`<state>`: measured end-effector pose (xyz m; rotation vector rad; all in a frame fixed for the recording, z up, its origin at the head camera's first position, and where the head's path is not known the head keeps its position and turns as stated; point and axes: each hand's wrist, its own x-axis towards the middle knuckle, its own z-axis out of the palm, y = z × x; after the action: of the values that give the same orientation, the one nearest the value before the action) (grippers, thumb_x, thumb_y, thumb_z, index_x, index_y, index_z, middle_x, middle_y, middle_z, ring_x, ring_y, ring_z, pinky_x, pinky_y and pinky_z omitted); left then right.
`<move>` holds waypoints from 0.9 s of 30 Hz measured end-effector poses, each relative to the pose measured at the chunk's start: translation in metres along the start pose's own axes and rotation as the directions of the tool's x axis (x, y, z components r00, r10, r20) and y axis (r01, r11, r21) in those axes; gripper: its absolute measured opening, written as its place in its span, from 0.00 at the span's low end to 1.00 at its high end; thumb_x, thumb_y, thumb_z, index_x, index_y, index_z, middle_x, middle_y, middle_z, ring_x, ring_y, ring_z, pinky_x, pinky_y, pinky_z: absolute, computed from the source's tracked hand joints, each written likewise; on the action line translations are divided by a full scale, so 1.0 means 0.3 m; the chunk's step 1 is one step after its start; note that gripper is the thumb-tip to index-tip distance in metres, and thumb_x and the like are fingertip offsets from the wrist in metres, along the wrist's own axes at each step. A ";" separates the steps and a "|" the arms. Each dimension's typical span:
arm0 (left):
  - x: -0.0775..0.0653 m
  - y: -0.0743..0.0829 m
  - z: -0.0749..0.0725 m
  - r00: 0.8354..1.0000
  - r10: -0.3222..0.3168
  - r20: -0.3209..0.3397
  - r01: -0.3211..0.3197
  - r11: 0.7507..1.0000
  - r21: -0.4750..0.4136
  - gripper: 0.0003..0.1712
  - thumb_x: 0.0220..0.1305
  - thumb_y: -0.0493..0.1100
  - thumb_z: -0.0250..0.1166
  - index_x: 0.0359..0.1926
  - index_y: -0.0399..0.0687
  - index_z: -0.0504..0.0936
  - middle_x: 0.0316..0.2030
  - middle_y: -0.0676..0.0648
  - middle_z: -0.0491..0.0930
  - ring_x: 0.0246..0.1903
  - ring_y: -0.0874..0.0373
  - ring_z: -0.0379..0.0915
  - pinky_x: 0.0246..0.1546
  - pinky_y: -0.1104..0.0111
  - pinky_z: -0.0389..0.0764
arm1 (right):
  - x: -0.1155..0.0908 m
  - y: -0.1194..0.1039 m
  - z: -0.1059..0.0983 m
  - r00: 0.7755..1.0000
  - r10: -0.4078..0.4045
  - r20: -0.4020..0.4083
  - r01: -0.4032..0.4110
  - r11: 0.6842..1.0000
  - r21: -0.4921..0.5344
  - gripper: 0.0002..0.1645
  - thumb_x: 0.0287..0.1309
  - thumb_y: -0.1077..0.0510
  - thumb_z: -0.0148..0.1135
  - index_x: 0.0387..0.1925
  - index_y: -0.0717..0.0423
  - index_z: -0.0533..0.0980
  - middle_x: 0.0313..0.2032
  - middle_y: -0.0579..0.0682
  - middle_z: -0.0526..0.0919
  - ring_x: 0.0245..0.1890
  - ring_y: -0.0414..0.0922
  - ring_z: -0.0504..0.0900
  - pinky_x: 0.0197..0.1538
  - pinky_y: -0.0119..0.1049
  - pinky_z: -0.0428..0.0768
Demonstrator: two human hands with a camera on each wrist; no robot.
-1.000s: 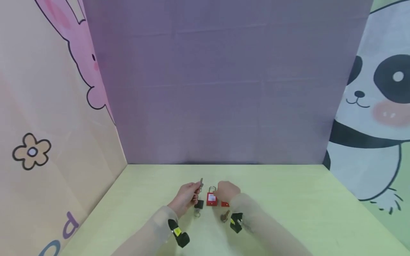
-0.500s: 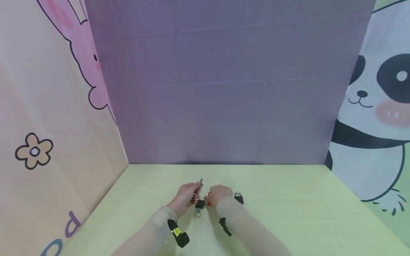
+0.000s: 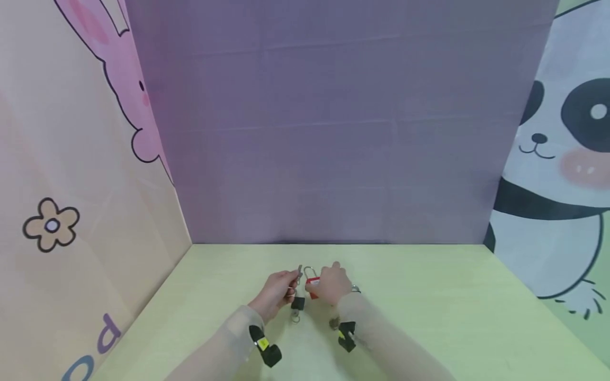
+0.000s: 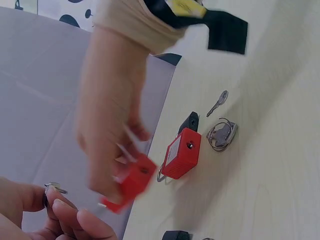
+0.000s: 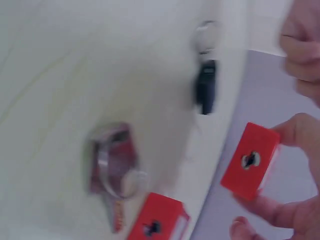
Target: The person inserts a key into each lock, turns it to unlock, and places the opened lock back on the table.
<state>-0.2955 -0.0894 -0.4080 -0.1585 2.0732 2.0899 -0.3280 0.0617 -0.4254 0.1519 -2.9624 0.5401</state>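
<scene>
My left hand [image 3: 275, 290] pinches a small key [image 3: 299, 270] upright; in the left wrist view its ring [image 4: 56, 188] shows at the fingertips. Between thumb and fingers, my right hand [image 3: 335, 284] holds a red padlock [image 5: 250, 160], lifted off the table with its keyhole side toward the right wrist camera. The padlock's shackle points up and away in the head view, close to the key. A second red padlock [image 4: 182, 155] lies on the table, mostly hidden by the right hand in the head view. Below the left hand sits a black padlock [image 3: 297, 304] with a key and ring [image 3: 295, 318] at it.
A bunch of keys on a ring [image 4: 221, 136] lies near the right wrist. Beside it are a single key [image 4: 218, 103] and another black padlock [image 4: 190, 121]. The pale table [image 3: 429, 307] ends at a purple backdrop [image 3: 333, 132].
My right hand has moved left onto the nearer red padlock, gripped it and raised it toward the key, tilting it. The left hand keeps its place and its hold on the key.
</scene>
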 end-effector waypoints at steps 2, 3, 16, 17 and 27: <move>0.002 0.001 -0.001 1.000 -0.002 -0.004 0.002 1.000 -0.006 0.12 0.73 0.44 0.52 0.37 0.40 0.74 0.22 0.54 0.68 0.20 0.65 0.61 0.23 0.76 0.67 | -0.004 0.000 -0.038 0.999 -0.035 -0.012 0.036 0.990 0.137 0.27 0.47 0.42 0.68 0.32 0.63 0.75 0.30 0.55 0.75 0.27 0.48 0.73 0.29 0.38 0.76; 0.003 0.001 -0.001 1.000 -0.004 -0.006 0.003 1.000 -0.010 0.12 0.73 0.44 0.52 0.38 0.40 0.74 0.22 0.54 0.68 0.20 0.65 0.61 0.23 0.76 0.67 | -0.006 0.001 -0.057 0.999 -0.043 -0.003 0.042 0.975 0.218 0.24 0.48 0.45 0.68 0.32 0.62 0.74 0.29 0.54 0.75 0.26 0.47 0.73 0.28 0.37 0.74; -0.008 0.017 -0.002 1.000 0.013 -0.013 -0.014 0.998 -0.062 0.11 0.73 0.44 0.51 0.35 0.42 0.73 0.22 0.54 0.67 0.20 0.66 0.60 0.22 0.77 0.66 | -0.001 0.106 -0.114 0.937 0.079 0.340 -0.312 0.627 0.714 0.33 0.56 0.56 0.69 0.58 0.72 0.70 0.48 0.61 0.80 0.41 0.47 0.81 0.54 0.45 0.80; -0.006 0.016 -0.002 1.000 0.014 -0.012 -0.015 0.998 -0.064 0.11 0.73 0.43 0.51 0.35 0.42 0.72 0.22 0.54 0.67 0.19 0.66 0.60 0.22 0.77 0.66 | -0.001 0.113 -0.110 0.931 0.078 0.356 -0.333 0.581 0.743 0.32 0.58 0.58 0.67 0.58 0.73 0.69 0.49 0.62 0.79 0.44 0.49 0.80 0.56 0.46 0.78; -0.002 0.014 -0.003 1.000 -0.007 -0.012 0.006 0.999 -0.052 0.12 0.73 0.44 0.51 0.37 0.41 0.73 0.22 0.55 0.67 0.20 0.66 0.60 0.22 0.77 0.66 | -0.005 0.137 -0.099 0.909 0.149 0.390 -0.417 0.388 0.822 0.25 0.60 0.62 0.63 0.55 0.74 0.71 0.44 0.58 0.80 0.40 0.45 0.78 0.54 0.40 0.79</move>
<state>-0.2959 -0.0902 -0.4039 -0.1855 2.0227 2.1456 -0.3283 0.1106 -0.4122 -0.2437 -2.5044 2.2897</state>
